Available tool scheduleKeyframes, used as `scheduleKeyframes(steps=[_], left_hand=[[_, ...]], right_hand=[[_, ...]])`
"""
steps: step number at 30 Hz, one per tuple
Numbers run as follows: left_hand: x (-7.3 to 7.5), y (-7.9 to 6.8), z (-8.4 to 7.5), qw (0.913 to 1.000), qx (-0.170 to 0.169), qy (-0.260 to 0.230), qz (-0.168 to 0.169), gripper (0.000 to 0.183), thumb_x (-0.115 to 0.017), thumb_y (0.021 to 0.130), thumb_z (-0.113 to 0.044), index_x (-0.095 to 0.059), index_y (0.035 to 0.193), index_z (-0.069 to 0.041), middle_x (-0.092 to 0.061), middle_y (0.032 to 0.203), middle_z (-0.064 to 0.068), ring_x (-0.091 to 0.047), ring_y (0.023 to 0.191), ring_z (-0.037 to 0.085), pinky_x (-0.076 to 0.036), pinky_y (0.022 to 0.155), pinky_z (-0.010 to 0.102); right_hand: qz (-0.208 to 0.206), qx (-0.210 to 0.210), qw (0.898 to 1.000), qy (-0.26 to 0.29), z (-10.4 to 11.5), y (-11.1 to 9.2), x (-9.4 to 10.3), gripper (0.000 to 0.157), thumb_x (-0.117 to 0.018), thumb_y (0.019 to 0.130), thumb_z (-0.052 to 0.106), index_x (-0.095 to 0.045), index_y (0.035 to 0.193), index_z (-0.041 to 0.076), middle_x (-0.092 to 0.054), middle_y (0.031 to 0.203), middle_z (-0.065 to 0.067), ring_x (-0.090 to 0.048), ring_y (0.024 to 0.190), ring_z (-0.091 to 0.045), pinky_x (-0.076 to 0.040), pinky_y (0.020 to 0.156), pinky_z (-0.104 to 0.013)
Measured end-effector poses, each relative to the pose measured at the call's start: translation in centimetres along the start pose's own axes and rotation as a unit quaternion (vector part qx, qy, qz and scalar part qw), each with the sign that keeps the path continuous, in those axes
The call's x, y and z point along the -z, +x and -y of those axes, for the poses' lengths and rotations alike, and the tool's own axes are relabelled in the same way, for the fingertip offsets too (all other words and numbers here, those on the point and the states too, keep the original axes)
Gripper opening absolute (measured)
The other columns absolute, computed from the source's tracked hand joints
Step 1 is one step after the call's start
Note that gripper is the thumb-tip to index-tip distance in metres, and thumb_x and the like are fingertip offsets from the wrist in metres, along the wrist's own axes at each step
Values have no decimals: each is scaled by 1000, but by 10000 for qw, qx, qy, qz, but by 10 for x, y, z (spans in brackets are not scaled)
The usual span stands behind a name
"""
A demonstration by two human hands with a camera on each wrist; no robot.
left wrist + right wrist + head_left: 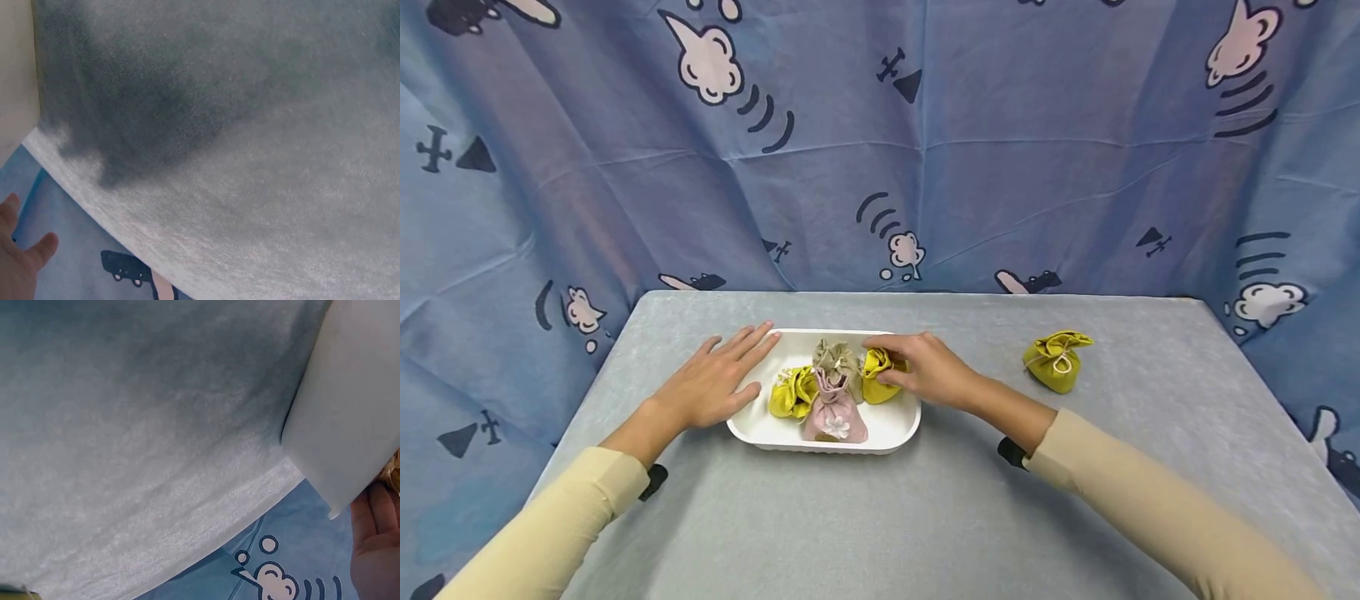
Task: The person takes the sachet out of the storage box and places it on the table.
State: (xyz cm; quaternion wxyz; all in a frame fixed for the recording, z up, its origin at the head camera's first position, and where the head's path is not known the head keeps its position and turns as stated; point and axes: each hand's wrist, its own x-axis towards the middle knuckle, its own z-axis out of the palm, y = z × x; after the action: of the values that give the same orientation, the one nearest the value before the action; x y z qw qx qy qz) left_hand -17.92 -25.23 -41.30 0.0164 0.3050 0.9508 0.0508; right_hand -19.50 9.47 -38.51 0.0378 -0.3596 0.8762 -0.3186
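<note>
A white tray holds several small drawstring pouches. In it are a yellow pouch at the left, a pink pouch with a white flower in front, a grey-beige pouch behind, and another yellow pouch at the right. My right hand pinches that right-hand yellow pouch between thumb and fingers, inside the tray's right end. With fingers extended, my left hand rests at the tray's left rim. The right wrist view has the tray's outer wall beside the right hand.
One more yellow pouch, tied with a pale string, stands on the grey table to the right of the tray. A blue patterned curtain hangs behind the table and along its sides.
</note>
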Motion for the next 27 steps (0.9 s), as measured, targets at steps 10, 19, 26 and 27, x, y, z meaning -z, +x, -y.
scheduleKeyframes(steps=[10, 19, 26, 27], left_hand=[[1, 0, 0, 10000, -16, 11, -24, 70, -49, 101, -32, -19, 161, -14, -15, 166, 9, -23, 148, 36, -26, 109, 68], [1, 0, 1, 10000, 32, 17, 19, 71, -50, 100, -33, -18, 161, -15, -14, 166, 8, -22, 149, 36, -25, 110, 68], [0, 1, 0, 10000, 33, -14, 47, 71, -50, 100, -33, -18, 161, -15, -14, 166, 8, -22, 149, 35, -25, 110, 68], [0, 1, 0, 10000, 37, -13, 53, 71, -50, 100, -33, -18, 161, -15, -14, 166, 8, -22, 149, 35, -25, 110, 68]], right_hand=[[43, -50, 10000, 0, 0, 1, -1, 49, -78, 85, 8, -64, 132, 5, -71, 118, -8, -65, 91, -14, -54, 83, -35], [-80, 111, 9999, 2, 1, 0, -2, 44, -74, 87, 1, -67, 130, 7, -71, 120, -7, -65, 91, -13, -55, 82, -37], [-246, 159, 9993, 220, 1, -1, 3, 41, -72, 86, -3, -68, 126, 4, -70, 123, -9, -67, 109, -22, -52, 95, -41], [-274, 180, 9992, 249, 2, -1, 4, 41, -72, 86, -4, -69, 126, 4, -70, 122, -10, -66, 112, -24, -51, 97, -42]])
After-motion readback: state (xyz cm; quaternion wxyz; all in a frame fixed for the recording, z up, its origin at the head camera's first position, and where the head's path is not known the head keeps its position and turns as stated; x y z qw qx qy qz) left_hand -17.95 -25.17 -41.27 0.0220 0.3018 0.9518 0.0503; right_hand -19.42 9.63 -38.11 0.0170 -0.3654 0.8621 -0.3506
